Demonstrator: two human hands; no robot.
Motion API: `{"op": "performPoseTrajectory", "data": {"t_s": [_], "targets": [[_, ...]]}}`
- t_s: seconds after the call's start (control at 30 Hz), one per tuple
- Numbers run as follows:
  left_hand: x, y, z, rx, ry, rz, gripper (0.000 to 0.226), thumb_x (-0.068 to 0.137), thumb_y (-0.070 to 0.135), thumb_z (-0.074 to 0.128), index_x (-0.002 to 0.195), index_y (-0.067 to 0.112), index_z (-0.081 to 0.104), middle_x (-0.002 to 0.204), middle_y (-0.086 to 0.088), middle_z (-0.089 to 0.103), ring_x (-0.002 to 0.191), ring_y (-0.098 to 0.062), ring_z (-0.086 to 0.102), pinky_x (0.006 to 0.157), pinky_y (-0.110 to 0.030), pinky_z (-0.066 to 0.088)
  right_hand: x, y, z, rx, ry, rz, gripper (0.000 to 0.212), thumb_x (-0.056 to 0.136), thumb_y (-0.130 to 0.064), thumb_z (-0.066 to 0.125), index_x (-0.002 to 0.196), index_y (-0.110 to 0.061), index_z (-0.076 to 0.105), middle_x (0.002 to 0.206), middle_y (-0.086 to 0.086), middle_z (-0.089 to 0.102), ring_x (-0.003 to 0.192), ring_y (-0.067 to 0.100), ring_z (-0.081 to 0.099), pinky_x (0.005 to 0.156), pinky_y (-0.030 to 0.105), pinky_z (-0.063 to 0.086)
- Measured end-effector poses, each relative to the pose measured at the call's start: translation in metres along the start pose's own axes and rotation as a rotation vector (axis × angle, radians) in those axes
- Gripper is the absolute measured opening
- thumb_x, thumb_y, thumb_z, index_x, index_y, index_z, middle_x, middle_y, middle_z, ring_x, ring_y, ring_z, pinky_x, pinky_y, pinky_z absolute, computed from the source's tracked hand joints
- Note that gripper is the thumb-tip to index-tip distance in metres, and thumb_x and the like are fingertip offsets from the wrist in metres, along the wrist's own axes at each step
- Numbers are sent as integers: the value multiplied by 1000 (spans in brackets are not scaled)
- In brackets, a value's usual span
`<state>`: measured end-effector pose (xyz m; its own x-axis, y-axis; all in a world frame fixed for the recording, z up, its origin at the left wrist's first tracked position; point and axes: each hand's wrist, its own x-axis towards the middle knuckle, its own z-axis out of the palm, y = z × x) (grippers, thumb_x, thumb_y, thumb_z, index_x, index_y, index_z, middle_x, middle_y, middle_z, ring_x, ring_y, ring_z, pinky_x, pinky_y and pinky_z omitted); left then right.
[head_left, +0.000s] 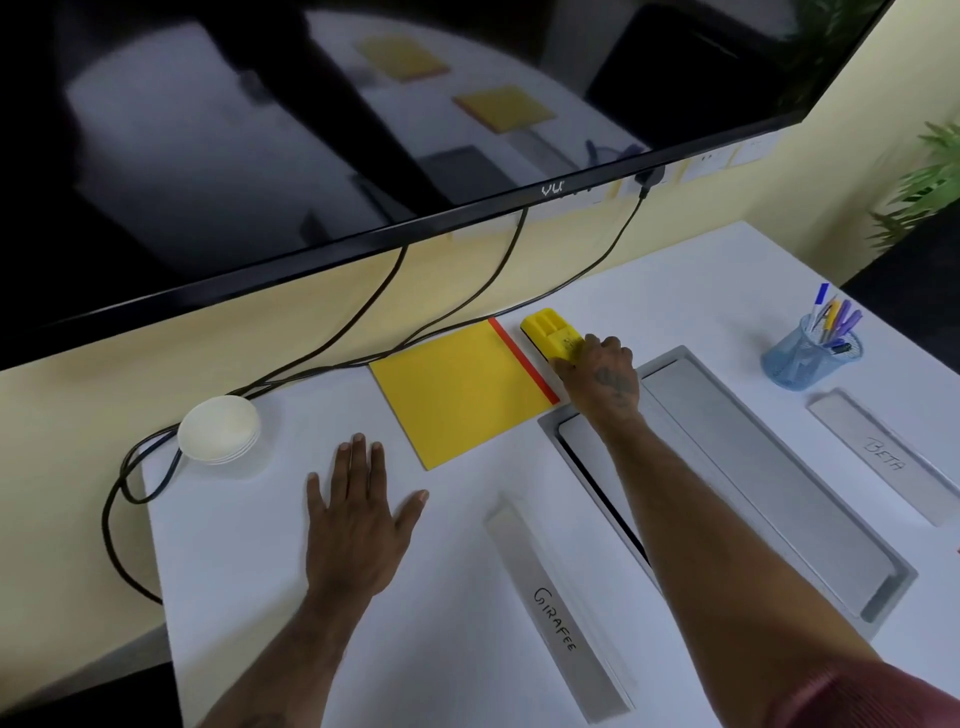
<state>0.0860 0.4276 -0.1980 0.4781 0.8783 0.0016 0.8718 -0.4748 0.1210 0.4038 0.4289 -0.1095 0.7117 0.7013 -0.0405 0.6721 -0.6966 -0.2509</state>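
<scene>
A yellow eraser-like block (546, 328) with a black underside lies on the white table (457, 571) near the wall, right of a yellow folder (457, 389) with a red spine. My right hand (602, 376) reaches out and grips the near end of the block, fingers curled over it. My left hand (358, 514) lies flat on the table with its fingers spread, a little in front and left of the folder, holding nothing.
A stack of white paper bowls (219, 428) sits at the left by black cables (124, 499). A grey cable tray (769, 499) is set into the table. Name plates read GIRAFEE (558, 618) and BETA (883, 457). A blue mesh pen cup (810, 353) stands far right. A large dark screen (363, 130) hangs above.
</scene>
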Motion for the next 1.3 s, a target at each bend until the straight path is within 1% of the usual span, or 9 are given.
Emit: {"op": "performPoseTrajectory", "data": {"t_s": [0.13,0.37,0.57,0.8,1.0,1.17,1.23,1.3], "targets": [[1,0,1,17,14,6,86,95,68,21,153,5,29,161,-17,24,150,-31,22,114,-60,26,8,-7,11,30,-15,44,52,92,-48,52,123,-6,52,121,14,50,114,32,46,88,42,44],[1,-2,4,18,26,1,85,95,68,26,153,6,29,161,-17,24,150,-31,22,114,-60,26,16,-5,25,40,-18,60,57,91,-50,55,125,-5,52,122,15,50,116,32,46,88,43,45],[1,-2,5,30,24,-4,85,95,68,24,153,6,28,162,-16,23,151,-30,20,115,-59,25,19,-8,34,-5,2,24,59,92,-52,57,126,-4,52,122,16,51,116,32,46,92,45,45],[1,-3,7,33,15,-2,84,96,68,23,154,7,28,162,-16,23,151,-30,20,114,-59,24,22,-11,36,42,-4,65,66,88,-57,60,129,-5,51,124,15,50,118,32,45,94,45,44],[2,-3,6,21,27,2,83,96,67,27,152,6,33,160,-17,28,149,-30,25,112,-59,26,27,-12,34,34,-16,74,65,87,-57,62,127,-6,53,123,15,50,118,32,45,95,45,45],[2,-3,7,30,26,5,83,96,67,27,152,6,31,160,-17,27,150,-30,24,113,-59,25,24,-11,33,45,7,82,71,86,-61,60,131,-8,47,126,15,50,119,33,45,92,46,44],[2,-4,7,30,18,7,83,96,67,28,152,6,32,160,-18,27,149,-31,24,113,-59,25,19,-8,29,74,45,94,72,88,-63,55,135,-9,45,128,16,50,120,34,45,92,46,44],[3,-4,4,28,3,8,84,96,67,25,152,5,31,160,-18,27,149,-31,24,113,-59,24,10,-1,24,54,94,64,70,91,-62,50,137,-10,45,130,17,50,121,34,45,90,46,44]]}}
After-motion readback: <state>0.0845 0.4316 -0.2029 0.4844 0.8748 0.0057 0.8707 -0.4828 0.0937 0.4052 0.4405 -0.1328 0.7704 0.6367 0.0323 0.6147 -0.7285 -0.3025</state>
